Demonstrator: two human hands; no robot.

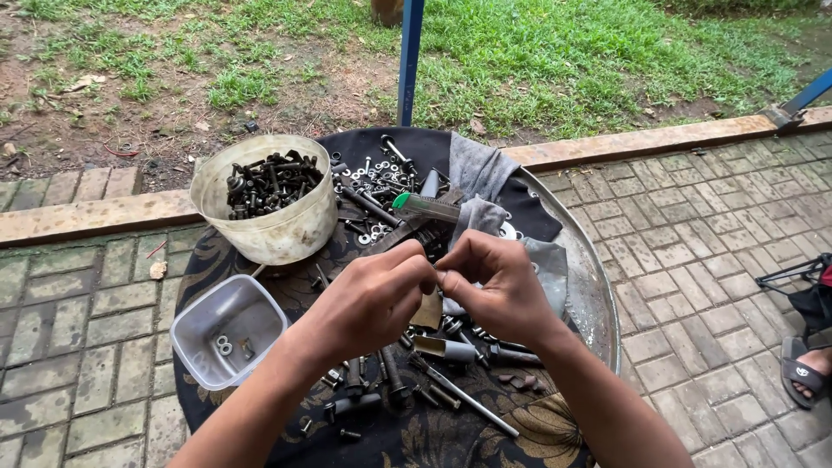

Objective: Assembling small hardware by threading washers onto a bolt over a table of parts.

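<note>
My left hand (374,299) and my right hand (496,286) meet fingertip to fingertip over a round tray (598,303) covered with a dark patterned cloth. Both pinch a small part between them; it is too small and hidden to identify. Below the hands lie several loose bolts and metal rods (451,381). A round white tub (277,227) full of dark bolts and nuts stands at the back left. A clear square plastic container (227,331) holding a few washers sits left of my left forearm.
Silver washers and screws (374,186) lie behind the hands, with a green-capped tool (425,206) and a grey rag (475,173). A blue pole (409,61) rises behind the tray. Brick paving surrounds it, grass beyond. Another person's sandalled foot (806,371) is at the right edge.
</note>
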